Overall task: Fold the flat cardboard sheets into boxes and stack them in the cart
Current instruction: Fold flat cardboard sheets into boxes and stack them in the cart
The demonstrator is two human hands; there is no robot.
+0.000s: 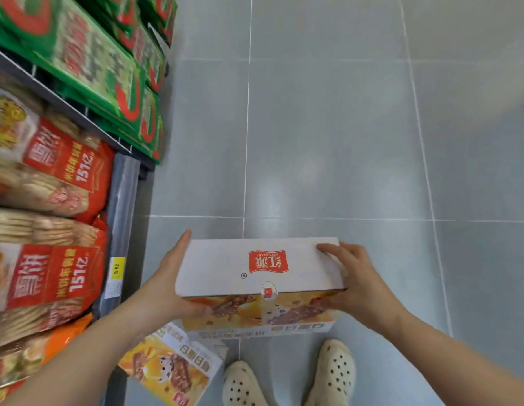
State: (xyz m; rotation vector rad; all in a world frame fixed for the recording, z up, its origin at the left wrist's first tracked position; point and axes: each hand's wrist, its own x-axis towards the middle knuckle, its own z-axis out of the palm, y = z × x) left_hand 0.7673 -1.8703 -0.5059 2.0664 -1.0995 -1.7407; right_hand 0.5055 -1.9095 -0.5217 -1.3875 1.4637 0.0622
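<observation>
Box (259, 284) between both hands (171, 284)

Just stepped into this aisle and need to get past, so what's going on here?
A person standing in pale perforated clogs holds a folded white cardboard box with a red logo above the grey tiled floor, left hand and right hand gripping its ends. Another orange printed carton lies below by the snack shelf. No cart is visible.

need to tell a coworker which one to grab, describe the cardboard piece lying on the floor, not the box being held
Start at the snack shelves on the left and drop to the grey tile floor at their base. The cardboard piece lies there, left of the white clogs. Unlike the held box, no hand touches it.
</observation>
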